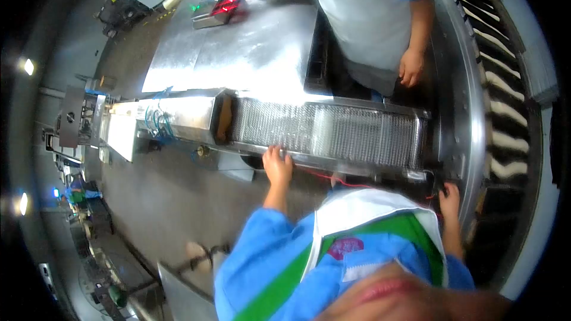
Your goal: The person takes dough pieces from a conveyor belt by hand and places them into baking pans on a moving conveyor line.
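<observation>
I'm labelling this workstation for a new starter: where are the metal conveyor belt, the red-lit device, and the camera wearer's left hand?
Metal conveyor belt [363, 135]: head view, textured surface, right of middle.
Red-lit device [217, 13]: head view, middle of its casing.
Left hand [277, 166]: head view, back of the hand.

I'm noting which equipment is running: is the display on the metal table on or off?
On: the display shows glowing red characters, too blurred to read.

Rough-textured, shiny metal for the conveyor belt [369, 134], smooth glossy metal (glare-streaked) for the worktable [256, 53].
</observation>
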`<state>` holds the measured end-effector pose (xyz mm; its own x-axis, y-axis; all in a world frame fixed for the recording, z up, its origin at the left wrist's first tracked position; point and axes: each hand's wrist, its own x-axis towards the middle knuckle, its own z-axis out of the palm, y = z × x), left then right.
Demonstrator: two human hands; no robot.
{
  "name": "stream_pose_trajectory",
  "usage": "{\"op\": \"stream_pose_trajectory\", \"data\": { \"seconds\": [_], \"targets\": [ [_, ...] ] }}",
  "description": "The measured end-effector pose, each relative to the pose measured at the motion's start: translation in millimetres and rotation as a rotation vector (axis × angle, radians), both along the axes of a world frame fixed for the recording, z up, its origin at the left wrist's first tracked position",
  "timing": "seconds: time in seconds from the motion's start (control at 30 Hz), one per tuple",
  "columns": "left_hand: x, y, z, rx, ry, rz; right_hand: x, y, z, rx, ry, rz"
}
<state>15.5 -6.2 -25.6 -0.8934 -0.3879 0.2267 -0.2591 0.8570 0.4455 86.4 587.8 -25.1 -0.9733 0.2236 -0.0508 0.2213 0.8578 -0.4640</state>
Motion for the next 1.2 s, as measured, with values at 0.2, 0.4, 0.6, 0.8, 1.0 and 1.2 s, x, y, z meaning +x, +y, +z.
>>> {"op": "stream_pose_trajectory", "data": {
  "seconds": [0.2,0.4,0.6,0.8,1.0,1.2],
  "targets": [
    [-5,7,6,-0.007,0.052,0.005,37,6,-12,-0.048,-0.190,-0.135],
    [-7,5,4,0.011,0.076,0.005,84,34,-69,-0.126,-0.216,-0.251],
    [-5,5,5,-0.028,0.072,-0.005,79,26,-50,0.036,0.029,-0.109],
    [-3,7,4,-0.017,0.052,-0.014,55,-4,-3,0.006,0.109,-0.210],
    [-11,2,8,-0.047,0.054,-0.030,41,0,-3,-0.064,0.149,-0.206],
    [-4,2,4,-0.014,0.055,-0.032,35,24,-18,-0.133,0.123,-0.298]
  ]
}}
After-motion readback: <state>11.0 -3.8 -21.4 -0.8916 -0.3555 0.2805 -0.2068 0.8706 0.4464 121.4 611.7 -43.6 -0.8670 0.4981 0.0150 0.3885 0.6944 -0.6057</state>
